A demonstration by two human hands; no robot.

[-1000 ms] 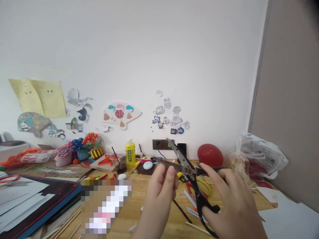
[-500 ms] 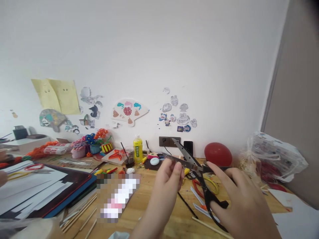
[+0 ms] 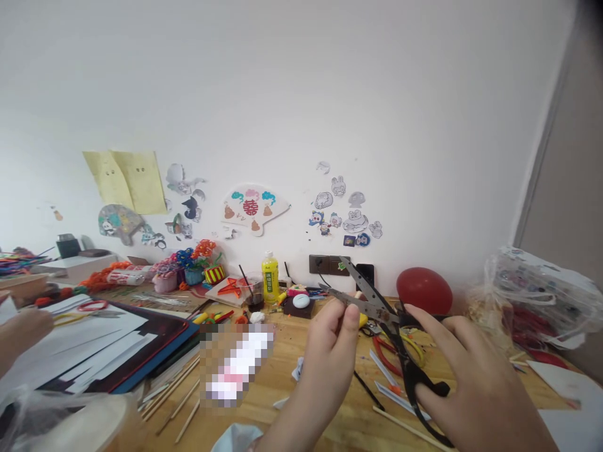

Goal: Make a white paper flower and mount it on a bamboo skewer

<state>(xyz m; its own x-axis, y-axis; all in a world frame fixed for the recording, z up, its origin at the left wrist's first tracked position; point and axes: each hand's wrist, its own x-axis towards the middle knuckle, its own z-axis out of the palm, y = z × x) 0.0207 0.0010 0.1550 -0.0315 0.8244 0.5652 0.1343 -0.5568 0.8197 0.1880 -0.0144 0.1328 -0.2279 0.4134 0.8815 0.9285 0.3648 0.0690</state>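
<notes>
My right hand (image 3: pixel 475 370) grips a large pair of black-handled scissors (image 3: pixel 391 317), fingers in the loops. Their metal blades are spread apart and point up and to the left. My left hand (image 3: pixel 332 351) is closed in a pinch right at the lower blade, thumb against the fingers. Whatever it holds, if anything, is hidden behind the fingers and blade. Beneath the hands on the wooden table lie strips of white paper (image 3: pixel 384 367), red and yellow scissor handles (image 3: pixel 417 351) and a thin wooden stick (image 3: pixel 400 427).
At the left, another person's hand (image 3: pixel 28 329) is by yellow-handled scissors (image 3: pixel 70 319) over white papers (image 3: pixel 113 336). A yellow drink bottle (image 3: pixel 271 279) and a red balloon (image 3: pixel 424 291) stand near the wall. A clear plastic bag (image 3: pixel 532 301) sits at right.
The view has swung a little left, so things appear shifted right. The other person's hand reaches further in at the left. My hands keep nearly the same pose, blades still spread.
</notes>
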